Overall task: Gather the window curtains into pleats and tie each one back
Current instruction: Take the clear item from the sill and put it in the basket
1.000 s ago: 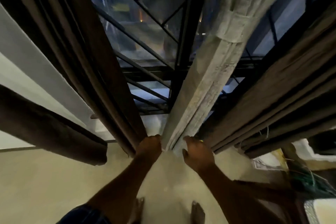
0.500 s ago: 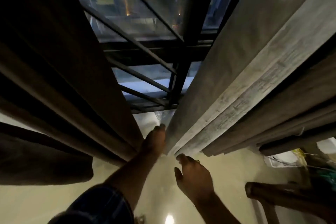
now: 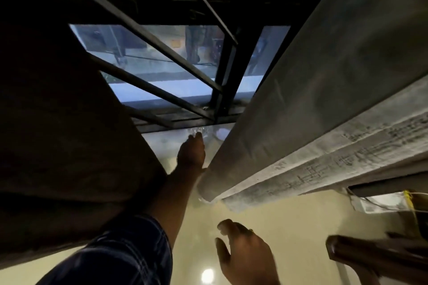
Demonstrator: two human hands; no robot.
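Note:
A pale grey curtain (image 3: 308,109), folded into flat pleats, hangs diagonally from the upper right down to the middle of the view. My left hand (image 3: 191,152) reaches forward beside its lower left edge, fingers extended, flat against the fabric's side near the window base. My right hand (image 3: 243,252) hovers below the curtain's bottom end, fingers apart, holding nothing and apart from the cloth. A dark brown curtain (image 3: 62,127) fills the left side.
Black metal window bars (image 3: 176,58) cross the glass ahead. More dark fabric folds (image 3: 384,184) lie under the grey curtain at right. A brown wooden piece (image 3: 370,254) sticks in at lower right. The floor (image 3: 289,227) below is pale and glossy.
The view has dropped closer to the curtain's hem. My right hand has let go of the grey pleats and come down away from them. My left hand has slid forward along the curtain's edge.

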